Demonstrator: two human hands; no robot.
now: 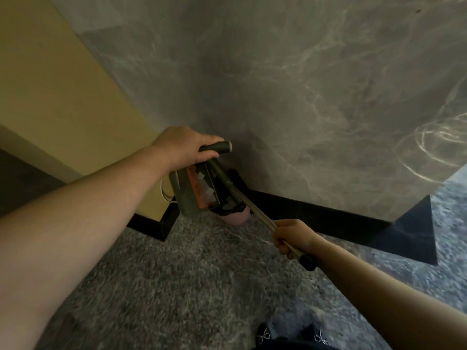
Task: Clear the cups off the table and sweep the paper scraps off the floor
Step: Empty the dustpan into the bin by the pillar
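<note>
White paper scraps (204, 184) lie in the dustpan (199, 190), which hangs tilted in the corner where the grey marble wall (303, 84) meets the yellow wall (50, 84). Just beside and below it sits a pink bin (235, 218) with a dark liner; I cannot tell what it holds. My left grip (184, 145) is curled tight round the dark handle (217, 147) at the top of the dustpan, arm stretched forward. My right grip (290, 238) is wrapped round the broom pole (255, 210) near its black end cap, and the pole slants up across the dustpan. The grey floor (189, 286) lies below both arms
</note>
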